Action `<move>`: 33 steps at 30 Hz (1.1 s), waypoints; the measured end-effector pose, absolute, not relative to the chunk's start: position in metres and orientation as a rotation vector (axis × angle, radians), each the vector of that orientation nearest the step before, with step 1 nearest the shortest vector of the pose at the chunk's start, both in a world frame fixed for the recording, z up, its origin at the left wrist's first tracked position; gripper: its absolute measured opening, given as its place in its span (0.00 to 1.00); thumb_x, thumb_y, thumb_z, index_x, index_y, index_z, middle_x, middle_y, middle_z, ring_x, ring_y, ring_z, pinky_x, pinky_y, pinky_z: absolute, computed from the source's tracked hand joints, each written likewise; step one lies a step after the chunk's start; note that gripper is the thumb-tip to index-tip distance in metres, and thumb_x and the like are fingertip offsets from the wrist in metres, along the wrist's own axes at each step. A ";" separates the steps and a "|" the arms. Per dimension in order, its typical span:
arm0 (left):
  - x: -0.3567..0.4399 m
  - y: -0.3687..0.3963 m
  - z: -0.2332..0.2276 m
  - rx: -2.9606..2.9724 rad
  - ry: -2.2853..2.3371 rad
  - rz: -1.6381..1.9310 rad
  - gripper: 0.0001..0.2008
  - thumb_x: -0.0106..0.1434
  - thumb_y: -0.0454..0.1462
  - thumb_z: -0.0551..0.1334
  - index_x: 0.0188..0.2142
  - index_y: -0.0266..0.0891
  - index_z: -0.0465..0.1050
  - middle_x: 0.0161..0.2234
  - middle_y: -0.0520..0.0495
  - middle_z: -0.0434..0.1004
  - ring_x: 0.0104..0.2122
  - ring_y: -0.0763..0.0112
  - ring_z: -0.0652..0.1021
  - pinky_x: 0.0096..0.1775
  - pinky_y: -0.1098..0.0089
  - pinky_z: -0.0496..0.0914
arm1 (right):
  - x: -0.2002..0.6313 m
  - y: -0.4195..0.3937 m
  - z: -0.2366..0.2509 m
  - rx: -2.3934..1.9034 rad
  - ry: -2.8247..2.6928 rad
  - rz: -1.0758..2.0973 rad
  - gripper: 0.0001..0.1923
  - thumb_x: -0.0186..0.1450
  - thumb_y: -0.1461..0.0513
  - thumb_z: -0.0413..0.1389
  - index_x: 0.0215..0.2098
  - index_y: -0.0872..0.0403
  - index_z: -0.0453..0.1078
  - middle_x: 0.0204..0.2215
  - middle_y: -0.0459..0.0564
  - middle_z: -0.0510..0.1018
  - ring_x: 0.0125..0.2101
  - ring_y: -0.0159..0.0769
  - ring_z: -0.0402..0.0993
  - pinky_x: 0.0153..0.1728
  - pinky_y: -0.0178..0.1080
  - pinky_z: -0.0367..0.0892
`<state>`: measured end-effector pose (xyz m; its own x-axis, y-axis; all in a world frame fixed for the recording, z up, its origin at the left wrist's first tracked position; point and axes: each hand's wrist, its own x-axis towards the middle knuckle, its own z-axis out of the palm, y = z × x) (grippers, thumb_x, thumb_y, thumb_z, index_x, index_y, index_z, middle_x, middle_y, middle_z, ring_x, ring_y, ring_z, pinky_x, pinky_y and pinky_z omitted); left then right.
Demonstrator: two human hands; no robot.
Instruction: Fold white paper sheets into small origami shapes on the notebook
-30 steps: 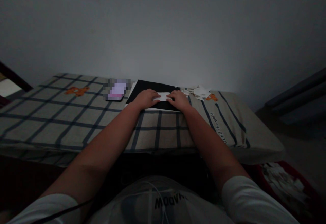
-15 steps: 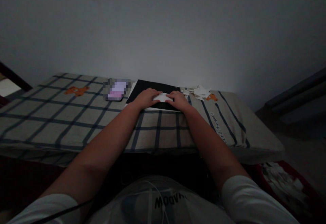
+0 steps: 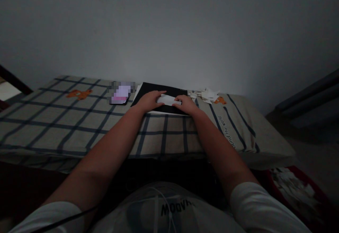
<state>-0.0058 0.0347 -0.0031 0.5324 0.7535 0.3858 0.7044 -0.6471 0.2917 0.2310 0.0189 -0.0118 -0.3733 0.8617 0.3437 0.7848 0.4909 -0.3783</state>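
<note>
Both hands rest at the far edge of a bed covered with a checked sheet (image 3: 87, 120), working on a small white paper (image 3: 169, 100) that lies on a black board (image 3: 159, 90). The left hand (image 3: 148, 101) lies flat over the paper's left end, fingers stretched toward 2 o'clock and pressing down – its grip released, nothing grasped. The right hand (image 3: 186, 105) sits at the paper's right end, at 3 o'clock of the left hand, fingers curled onto the strip's edge; whether they pinch it or only press on it cannot be told in the dim light. The paper is a narrow strip lying between the two hands, touching both, with its middle bare.

Under the board's near edge a pale sheet shows as a thin margin. At 9 o'clock of the board, just beside it, lies a phone (image 3: 121, 93) with a lit, blurred screen. At 3 o'clock of the board – near the wall – sits a heap of white paper scraps (image 3: 208, 95). An orange bear print (image 3: 79, 93) marks the sheet further toward 9 o'clock. A white cable (image 3: 164, 199) runs over the person's shirt at 6 o'clock.
</note>
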 end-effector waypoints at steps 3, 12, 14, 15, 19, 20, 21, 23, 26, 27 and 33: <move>-0.010 0.036 -0.005 2.536 1.253 0.830 0.35 0.55 0.40 0.68 0.62 0.41 0.63 0.49 0.44 0.76 0.46 0.61 0.75 0.49 0.65 0.66 | 0.232 0.016 -0.008 -1.343 -2.140 0.318 0.09 0.60 0.58 0.58 0.36 0.54 0.74 0.34 0.49 0.78 0.35 0.37 0.71 0.38 0.38 0.63; -0.009 0.034 0.003 2.094 1.136 1.345 0.38 0.54 0.41 0.69 0.63 0.38 0.61 0.39 0.46 0.75 0.38 0.66 0.75 0.44 0.65 0.69 | 0.236 0.017 0.000 -1.360 -1.743 0.488 0.16 0.58 0.51 0.59 0.38 0.53 0.72 0.28 0.46 0.73 0.28 0.35 0.66 0.32 0.37 0.63; -0.007 0.033 0.005 1.971 1.100 1.381 0.35 0.55 0.41 0.68 0.62 0.38 0.63 0.35 0.48 0.74 0.36 0.68 0.75 0.42 0.65 0.69 | 0.236 0.019 0.000 -1.283 -1.642 0.595 0.18 0.57 0.51 0.59 0.40 0.53 0.71 0.30 0.47 0.74 0.30 0.35 0.68 0.33 0.37 0.64; -0.006 0.033 0.006 1.915 1.073 1.381 0.34 0.56 0.40 0.67 0.61 0.38 0.64 0.34 0.48 0.74 0.35 0.68 0.75 0.42 0.66 0.70 | 0.235 0.019 0.000 -1.228 -1.598 0.664 0.19 0.57 0.51 0.59 0.41 0.53 0.70 0.31 0.47 0.74 0.32 0.35 0.69 0.34 0.37 0.65; -0.003 0.031 0.008 1.789 0.995 1.343 0.30 0.56 0.41 0.67 0.57 0.37 0.69 0.36 0.47 0.76 0.35 0.69 0.75 0.40 0.66 0.70 | 0.234 0.020 0.000 -1.101 -1.479 0.841 0.23 0.58 0.51 0.59 0.50 0.51 0.66 0.34 0.47 0.74 0.32 0.34 0.71 0.34 0.38 0.68; -0.002 0.030 0.008 1.792 1.003 1.317 0.28 0.55 0.42 0.67 0.55 0.37 0.71 0.36 0.46 0.76 0.35 0.69 0.75 0.40 0.67 0.70 | 0.234 0.020 -0.001 -1.102 -1.460 0.857 0.25 0.58 0.51 0.59 0.51 0.50 0.66 0.33 0.46 0.74 0.31 0.34 0.71 0.33 0.38 0.68; -0.002 0.030 0.007 1.807 1.023 1.282 0.27 0.54 0.42 0.68 0.53 0.36 0.73 0.36 0.46 0.77 0.35 0.69 0.74 0.40 0.66 0.70 | 0.234 0.021 -0.001 -1.107 -1.439 0.868 0.26 0.58 0.51 0.59 0.52 0.50 0.65 0.32 0.46 0.74 0.30 0.33 0.71 0.33 0.38 0.68; -0.003 0.031 0.004 1.838 1.075 1.217 0.24 0.54 0.43 0.68 0.50 0.36 0.76 0.35 0.46 0.78 0.34 0.68 0.74 0.39 0.66 0.69 | 0.235 0.022 -0.003 -1.115 -1.403 0.893 0.25 0.58 0.51 0.60 0.51 0.52 0.67 0.31 0.46 0.74 0.30 0.33 0.71 0.33 0.38 0.68; -0.006 0.036 0.000 1.890 1.136 1.167 0.21 0.55 0.44 0.67 0.47 0.37 0.78 0.36 0.46 0.78 0.35 0.67 0.74 0.40 0.66 0.69 | 0.237 0.023 -0.006 -1.154 -1.418 0.905 0.22 0.57 0.51 0.60 0.45 0.54 0.71 0.33 0.49 0.76 0.32 0.34 0.72 0.34 0.39 0.68; -0.007 0.038 -0.002 1.926 1.154 1.168 0.20 0.56 0.44 0.66 0.46 0.38 0.78 0.37 0.46 0.78 0.35 0.67 0.74 0.41 0.65 0.69 | 0.238 0.024 -0.007 -1.181 -1.444 0.898 0.22 0.56 0.50 0.61 0.44 0.55 0.72 0.33 0.49 0.76 0.32 0.34 0.72 0.34 0.38 0.68; -0.012 0.043 -0.001 2.140 1.296 1.304 0.13 0.57 0.44 0.65 0.38 0.40 0.81 0.41 0.46 0.72 0.41 0.66 0.73 0.47 0.63 0.68 | 0.243 0.023 -0.004 -1.277 -1.761 0.643 0.17 0.59 0.53 0.60 0.41 0.54 0.77 0.34 0.52 0.78 0.35 0.37 0.72 0.40 0.43 0.67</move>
